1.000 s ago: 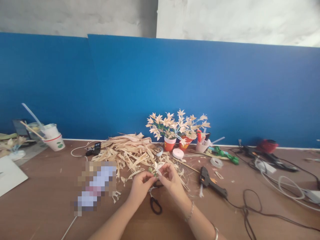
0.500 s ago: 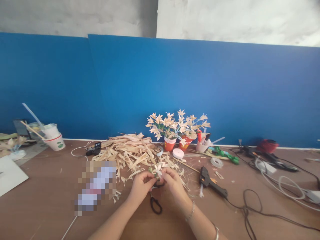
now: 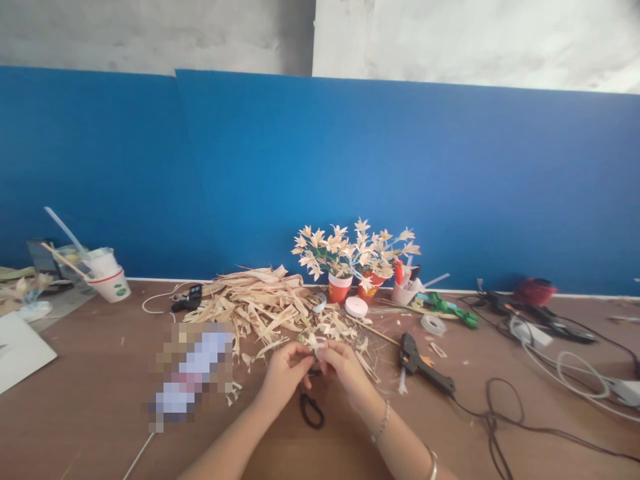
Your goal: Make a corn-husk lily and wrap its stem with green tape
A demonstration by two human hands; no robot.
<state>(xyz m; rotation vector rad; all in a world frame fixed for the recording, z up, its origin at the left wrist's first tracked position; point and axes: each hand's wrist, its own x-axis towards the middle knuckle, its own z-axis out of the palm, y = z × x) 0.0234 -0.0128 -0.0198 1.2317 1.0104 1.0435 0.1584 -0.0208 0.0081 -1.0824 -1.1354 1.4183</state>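
Between my fingertips is a small pale flower (image 3: 313, 341), partly covered by the fingers. My left hand (image 3: 287, 371) pinches it from the left, thumb and fingers together. From the right, my right hand (image 3: 342, 368) has its fingers closed on the petals. Beneath both hands lie black-handled scissors (image 3: 312, 411), with one handle loop showing and the rest mostly hidden. A pile of dry pale husk strips (image 3: 260, 300) spreads just behind the hands.
Red cups (image 3: 340, 289) hold pale flowers at the back. A black glue gun (image 3: 425, 368) with its cord lies right of my hands. White cups (image 3: 110, 283) stand far left, near a white sheet (image 3: 23, 350). Cables and a power strip (image 3: 533, 335) lie at right.
My right hand has shifted slightly left and its fingers have closed further over the flower, hiding more of the petals. My left hand has barely moved.
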